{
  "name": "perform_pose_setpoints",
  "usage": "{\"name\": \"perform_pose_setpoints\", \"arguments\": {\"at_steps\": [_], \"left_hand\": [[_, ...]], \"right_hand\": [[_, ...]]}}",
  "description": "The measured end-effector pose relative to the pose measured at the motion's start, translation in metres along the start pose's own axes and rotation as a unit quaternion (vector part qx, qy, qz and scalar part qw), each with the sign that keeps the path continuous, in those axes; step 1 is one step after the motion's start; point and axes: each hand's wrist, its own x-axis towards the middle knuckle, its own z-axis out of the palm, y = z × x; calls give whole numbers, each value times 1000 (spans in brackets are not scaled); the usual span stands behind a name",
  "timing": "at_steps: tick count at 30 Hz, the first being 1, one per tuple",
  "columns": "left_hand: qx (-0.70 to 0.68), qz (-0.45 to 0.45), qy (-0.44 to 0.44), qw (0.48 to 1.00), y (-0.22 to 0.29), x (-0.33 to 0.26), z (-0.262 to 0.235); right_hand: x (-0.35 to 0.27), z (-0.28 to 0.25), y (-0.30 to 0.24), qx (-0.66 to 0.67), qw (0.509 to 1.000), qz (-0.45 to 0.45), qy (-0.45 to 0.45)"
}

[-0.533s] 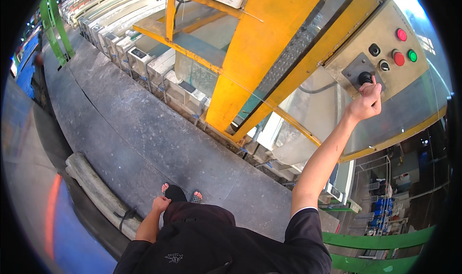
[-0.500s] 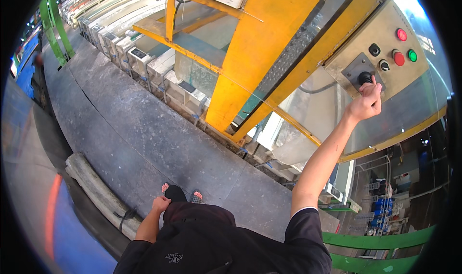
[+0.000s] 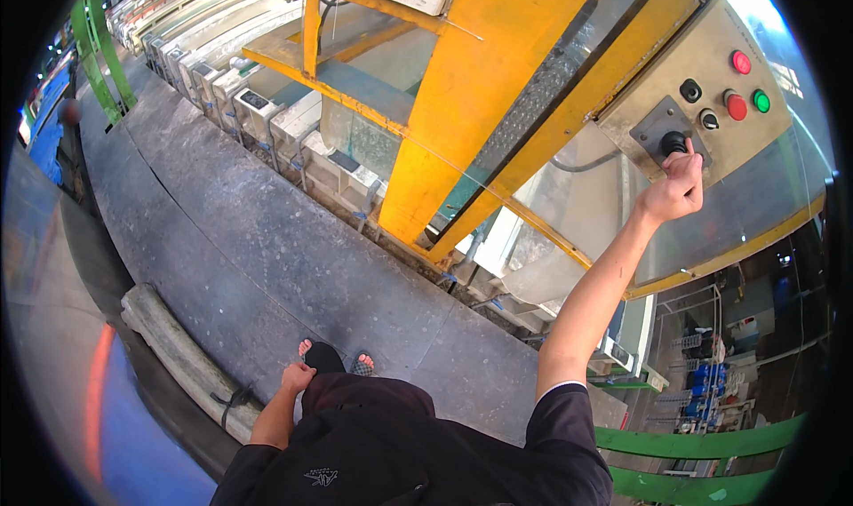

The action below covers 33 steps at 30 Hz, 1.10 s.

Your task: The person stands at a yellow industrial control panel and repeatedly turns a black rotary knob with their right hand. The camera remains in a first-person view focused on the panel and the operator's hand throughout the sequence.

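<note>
With its arm stretched out to the right, my right hand (image 3: 673,192) has its fingers curled round the black joystick (image 3: 675,143). The joystick rises from a square grey plate (image 3: 653,131) on a beige control panel (image 3: 629,103). Above it on the panel are a black selector switch (image 3: 708,118), another black switch (image 3: 690,90), two red buttons (image 3: 735,106) and a green button (image 3: 761,102). Down by my dark clothing, my left hand (image 3: 297,378) is closed beside my leg. What its fingers hold, if anything, is hidden.
A yellow steel frame (image 3: 489,79) stands before me, over a long row of pale tanks (image 3: 258,106). Grey walkway plates (image 3: 231,213) lie underfoot. On the left is a rounded grey pipe-like length (image 3: 178,346); green rails (image 3: 702,442) stand at the lower right.
The view has shifted very slightly. My right hand keeps its hold on the joystick, and my left hand stays by my leg.
</note>
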Motion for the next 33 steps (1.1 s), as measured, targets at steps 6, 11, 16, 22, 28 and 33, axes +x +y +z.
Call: {"name": "perform_pose_setpoints", "arguments": {"at_steps": [6, 11, 16, 22, 28, 33], "left_hand": [[-4, 2, 1, 1000, -1, 3, 2], [6, 6, -1, 1000, 0, 4, 0], [6, 9, 4, 1000, 2, 2, -1], [3, 10, 9, 1000, 10, -5, -7], [4, 20, 13, 1000, -7, 10, 7], [3, 27, 7, 1000, -9, 15, 6]], "right_hand": [[0, 0, 1, -9, 1000, 5, 6], [0, 1, 0, 2, 1000, 6, 3], [0, 1, -2, -5, 1000, 7, 0], [-5, 10, -7, -104, 994, -2, 17], [-3, 28, -3, -238, 968, -73, 38], [0, 35, -10, -286, 950, -126, 2]]}}
